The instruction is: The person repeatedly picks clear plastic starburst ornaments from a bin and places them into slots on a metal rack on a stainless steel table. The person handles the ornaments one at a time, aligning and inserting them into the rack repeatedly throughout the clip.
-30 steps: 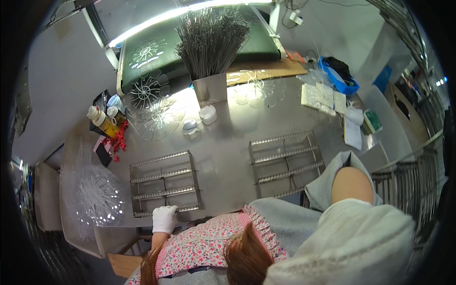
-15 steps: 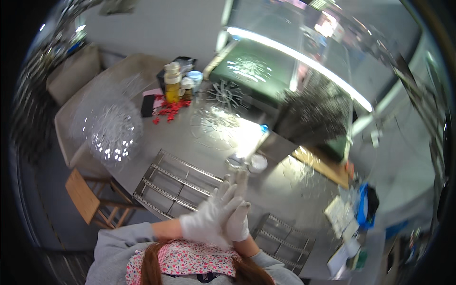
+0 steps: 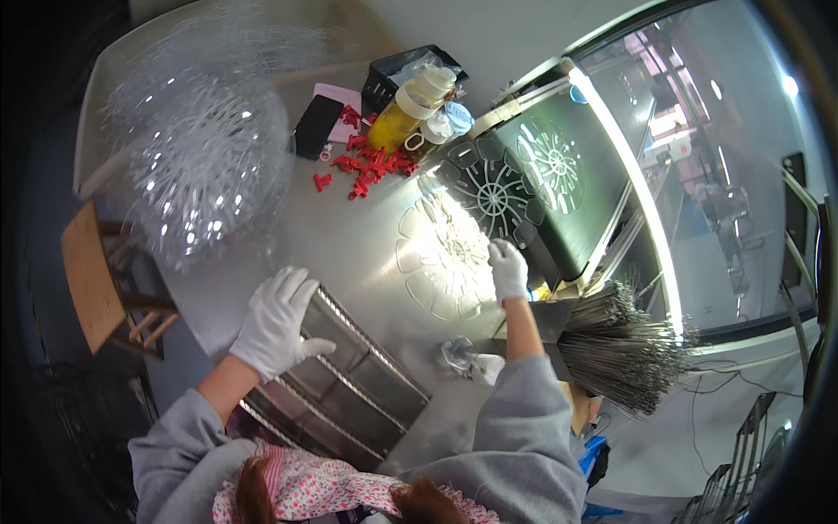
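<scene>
My left hand (image 3: 281, 325), in a white glove, rests with fingers spread at the left end of a slatted metal rack (image 3: 374, 347). My right hand (image 3: 508, 271), gloved too, reaches forward with its fingers curled in at the right edge of a round, petal-shaped clear plastic piece (image 3: 449, 262) lying on the metal table. Whether the fingers hold that edge cannot be seen. Just beyond lies a similar spoked piece (image 3: 493, 199) on a dark surface, and another clear spoked piece (image 3: 556, 166) sits on the green belt (image 3: 602, 140).
A big heap of clear plastic pieces (image 3: 205, 166) stands at the left, above a wooden stool (image 3: 87, 271). Small red clips (image 3: 375, 170) lie by a yellow bottle (image 3: 394, 122) and a black phone (image 3: 319, 127). Thin metal rods (image 3: 611, 349) stick out at the right, near a bright tube light (image 3: 642, 192).
My hands, pressed together before, are now apart: the left is on the rack, the right stretched to the clear plastic piece. The view has turned and come closer to the table.
</scene>
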A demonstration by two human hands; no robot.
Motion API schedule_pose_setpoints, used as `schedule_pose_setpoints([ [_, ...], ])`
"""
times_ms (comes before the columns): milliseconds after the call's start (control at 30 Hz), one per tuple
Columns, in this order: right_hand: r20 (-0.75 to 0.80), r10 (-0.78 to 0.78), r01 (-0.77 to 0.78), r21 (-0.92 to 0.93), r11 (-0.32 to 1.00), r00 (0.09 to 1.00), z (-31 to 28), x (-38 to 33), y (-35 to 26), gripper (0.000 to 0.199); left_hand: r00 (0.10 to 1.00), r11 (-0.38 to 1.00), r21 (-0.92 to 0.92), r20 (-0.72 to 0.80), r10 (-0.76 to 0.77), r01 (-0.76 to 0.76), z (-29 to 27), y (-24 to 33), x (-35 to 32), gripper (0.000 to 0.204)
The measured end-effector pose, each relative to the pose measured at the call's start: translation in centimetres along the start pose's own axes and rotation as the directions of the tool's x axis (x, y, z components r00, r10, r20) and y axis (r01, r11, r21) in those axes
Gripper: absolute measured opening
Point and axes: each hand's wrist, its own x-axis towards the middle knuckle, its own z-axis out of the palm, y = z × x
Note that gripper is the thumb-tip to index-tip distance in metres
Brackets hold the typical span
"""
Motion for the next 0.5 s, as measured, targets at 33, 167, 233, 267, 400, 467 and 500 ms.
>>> schedule_pose_setpoints([
  [33,0.015,0.138,-0.138,0.028,0.99,0.99,1.9,3.3,2.0,0.032,0.994,0.998,-0.063,0.106,-0.019,0.026,1.0,-1.4,0.1,0.097],
  [167,0.015,0.381,-0.36,-0.293,0.886,0.925,8.1,12.0,7.6,0.04,0.945,0.968,-0.224,0.326,-0.038,0.116,4.4,-3.9,-0.1,0.09],
  [233,0.107,0.391,-0.335,-0.345,0.877,0.914,9.6,13.2,7.5,0.041,0.976,0.9,-0.404,0.2,-0.091,0.167,5.1,-4.0,-0.1,0.08],
  [267,0.1,0.392,-0.324,-0.399,0.858,0.914,9.9,12.7,6.8,0.042,0.969,0.896,-0.402,0.225,-0.104,0.19,5.2,-4.0,0.1,0.075],
  [400,-0.265,0.126,-0.23,-0.41,0.883,0.956,6.0,7.8,3.1,0.023,0.978,0.882,-0.436,0.175,-0.114,0.181,4.8,-4.2,1.0,0.061],
  [467,-0.393,-0.062,-0.165,-0.517,0.84,0.918,2.4,5.0,1.9,0.019,0.973,0.864,-0.459,0.193,-0.128,0.205,4.9,-4.2,1.3,0.059],
  [500,-0.438,-0.143,-0.154,-0.575,0.804,0.888,0.7,4.1,1.6,0.018,0.97,0.871,-0.448,0.219,-0.109,0.2,5.0,-4.2,1.3,0.056],
])
